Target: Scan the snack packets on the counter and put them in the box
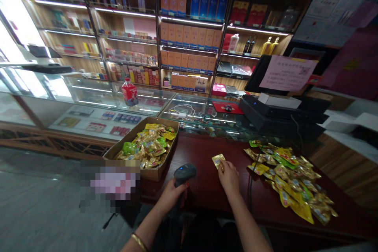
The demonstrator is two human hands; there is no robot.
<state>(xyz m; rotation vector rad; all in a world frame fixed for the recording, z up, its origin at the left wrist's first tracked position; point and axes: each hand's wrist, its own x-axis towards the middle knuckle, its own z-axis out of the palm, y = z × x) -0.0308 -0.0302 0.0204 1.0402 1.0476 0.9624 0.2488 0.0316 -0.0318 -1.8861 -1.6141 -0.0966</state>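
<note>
Bare forearms [158, 212] lie nearest: left hand [173, 193] gripping a dark-grey plastic scanner [186, 171], right hand [229, 177] pinching a flat gold-foil packet [217, 160], probably light, slick; hold its near edge.

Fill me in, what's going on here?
A person at a dark red table grips a scanner in the left hand and a small gold packet in the fingers of the right hand. Scanner and packet are apart. To the left, an open box holds many gold, green and yellow packets; to the right, a loose pile of similar ones lies on the table.
</note>
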